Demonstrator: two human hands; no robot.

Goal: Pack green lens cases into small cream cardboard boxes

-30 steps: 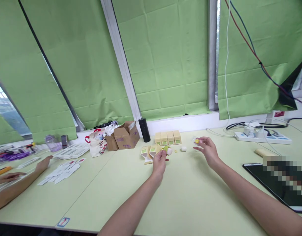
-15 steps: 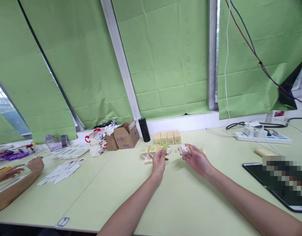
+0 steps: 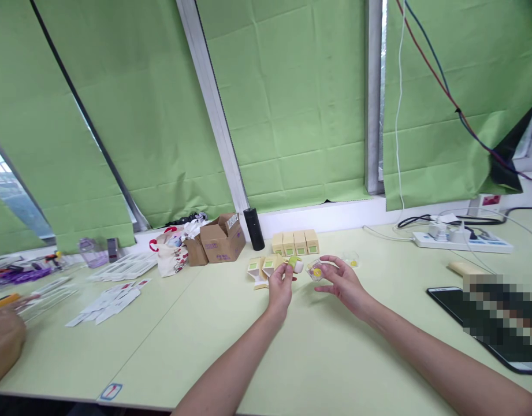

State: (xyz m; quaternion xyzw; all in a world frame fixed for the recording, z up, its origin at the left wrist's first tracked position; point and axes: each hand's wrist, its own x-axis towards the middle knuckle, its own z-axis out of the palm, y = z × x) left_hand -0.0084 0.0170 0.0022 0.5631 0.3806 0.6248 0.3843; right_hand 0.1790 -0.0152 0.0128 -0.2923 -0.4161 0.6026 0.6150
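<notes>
My left hand [image 3: 282, 283] is closed in a pinch on a small green-and-white piece [image 3: 296, 266]. Just to its right, my right hand [image 3: 341, 283] grips a small clear plastic pack [image 3: 314, 270] with a round yellow spot, between thumb and fingers. The two held things are close but apart. Behind the right hand, a second clear piece with a yellow spot [image 3: 351, 260] lies on the table. Open cream cartons with green panels [image 3: 259, 268] lie by my left hand, partly covered by it. Several similar small boxes [image 3: 295, 244] stand in a row behind.
A black cylinder [image 3: 254, 229], a cardboard box [image 3: 223, 240] and a cloth bag [image 3: 169, 254] stand at the back. White cards [image 3: 107, 303] lie left, near another person's hand [image 3: 6, 326]. On the right are a power strip [image 3: 465, 242] and a dark-screened tablet [image 3: 473, 323].
My right hand has set one clear yellow-marked piece down, taken another clear pack, and brought it left towards my left hand, which stays put. The other person's hands have drawn back left.
</notes>
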